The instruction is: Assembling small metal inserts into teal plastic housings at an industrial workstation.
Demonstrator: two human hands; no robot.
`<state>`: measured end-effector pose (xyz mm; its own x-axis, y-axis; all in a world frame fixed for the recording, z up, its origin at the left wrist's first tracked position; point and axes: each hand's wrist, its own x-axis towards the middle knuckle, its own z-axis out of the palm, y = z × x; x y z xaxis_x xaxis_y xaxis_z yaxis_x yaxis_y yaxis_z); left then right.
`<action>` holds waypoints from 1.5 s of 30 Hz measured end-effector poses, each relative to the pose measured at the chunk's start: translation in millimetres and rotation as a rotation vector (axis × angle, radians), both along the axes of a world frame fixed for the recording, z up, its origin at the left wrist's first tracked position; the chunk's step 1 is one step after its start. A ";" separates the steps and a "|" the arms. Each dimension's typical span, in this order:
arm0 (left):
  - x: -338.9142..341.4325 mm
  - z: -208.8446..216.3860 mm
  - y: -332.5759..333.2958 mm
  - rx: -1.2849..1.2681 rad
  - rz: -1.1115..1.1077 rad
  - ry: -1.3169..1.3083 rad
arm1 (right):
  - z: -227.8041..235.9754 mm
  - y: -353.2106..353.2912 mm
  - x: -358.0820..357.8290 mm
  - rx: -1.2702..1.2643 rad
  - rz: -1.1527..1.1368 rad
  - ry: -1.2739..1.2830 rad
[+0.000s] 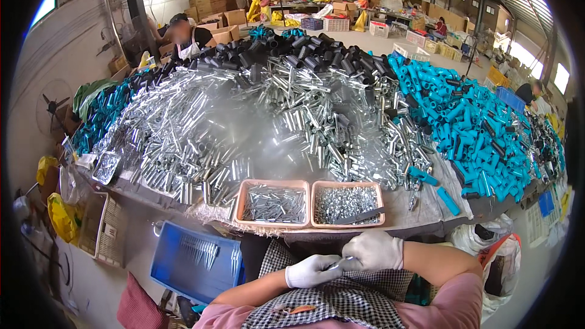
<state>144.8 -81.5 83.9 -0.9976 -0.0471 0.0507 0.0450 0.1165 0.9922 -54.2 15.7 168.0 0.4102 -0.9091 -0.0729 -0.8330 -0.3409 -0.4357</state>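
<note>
Both gloved hands, left [312,271] and right [373,251], pinch what seems a small metal pin [337,262] together; two trays [273,203] sit at the bench's [420,210] near edge.

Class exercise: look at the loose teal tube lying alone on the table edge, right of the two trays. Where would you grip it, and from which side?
Probably grip the teal tube across its middle, coming from above. It lies flat and slanted on the table, apart from the teal pile, so both long sides are free, while its ends are narrow and give little to hold.
</note>
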 end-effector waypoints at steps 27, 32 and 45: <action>-0.6 9.6 1.2 -0.052 0.119 0.021 | -6.5 6.4 -5.8 -0.055 -0.023 -0.217; -1.8 10.2 -5.5 -0.155 0.030 -0.094 | -5.3 9.7 -10.2 0.049 -0.120 -0.033; -0.9 4.7 0.8 -0.115 0.119 -0.050 | -0.5 12.4 -1.5 -0.157 -0.165 -0.125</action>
<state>143.9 -80.8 88.6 -0.9867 -0.1618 0.0127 -0.0253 0.2307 0.9727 -55.6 28.1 167.5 0.2528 -0.9605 0.1166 -0.8260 -0.2770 -0.4910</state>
